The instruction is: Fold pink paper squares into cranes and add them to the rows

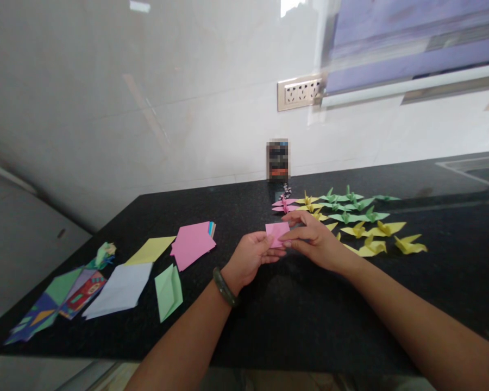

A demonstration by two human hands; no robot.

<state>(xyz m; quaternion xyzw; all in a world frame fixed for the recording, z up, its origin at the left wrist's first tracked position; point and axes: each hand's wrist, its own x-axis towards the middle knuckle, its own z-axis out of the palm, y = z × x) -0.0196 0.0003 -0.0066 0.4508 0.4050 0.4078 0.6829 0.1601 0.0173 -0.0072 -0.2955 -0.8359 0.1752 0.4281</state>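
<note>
The left hand (250, 258) is holding a pink square (275, 228), its grip pressing thumb over fingers. The right hand (315, 241) is touching the square's right side; whether its grip is pinching, one cannot tell. The square is sitting over the table (277, 326), between pink sheets (193, 244), at left, and yellow cranes (370, 248).

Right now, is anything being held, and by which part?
A pink paper square: the left hand grips its lower left part; the right hand touches its right side. Whether it grips too is unclear.
</note>
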